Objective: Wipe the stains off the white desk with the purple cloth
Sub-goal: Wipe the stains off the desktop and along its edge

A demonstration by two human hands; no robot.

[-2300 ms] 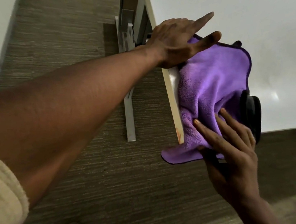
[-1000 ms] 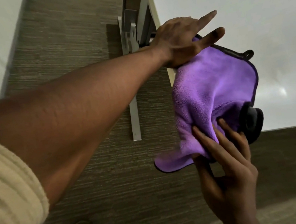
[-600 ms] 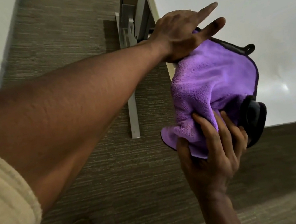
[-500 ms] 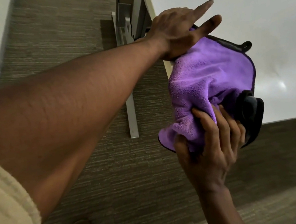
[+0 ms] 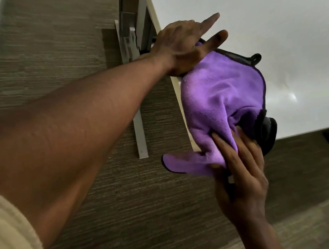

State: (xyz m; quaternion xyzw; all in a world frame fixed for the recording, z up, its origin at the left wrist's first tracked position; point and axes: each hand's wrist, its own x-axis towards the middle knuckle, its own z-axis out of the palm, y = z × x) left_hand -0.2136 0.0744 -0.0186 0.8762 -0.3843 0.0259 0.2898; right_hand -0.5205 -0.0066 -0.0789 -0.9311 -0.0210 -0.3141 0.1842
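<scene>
Two hands work the purple cloth (image 5: 222, 100) at the near corner of the white desk (image 5: 272, 26), head view. Left hand (image 5: 185, 44) pins the cloth's far end, fingers extended. Right hand (image 5: 241, 166), half a second ago curled round a bunched fold, now lies flatter, fingers straight against the cloth, one flap hanging off the edge. Judged: wiping stroke along the edge resumes.

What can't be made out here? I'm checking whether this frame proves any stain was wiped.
Head view, the only one:
- Desk corner under the purple cloth: covered, so stains there are hidden.
- Left hand: its palm's contact is hidden.
- Right hand: thumb hidden behind cloth.
- Black object: half covered, unidentifiable.
- Hanging cloth corner: motion-blurred.
</scene>
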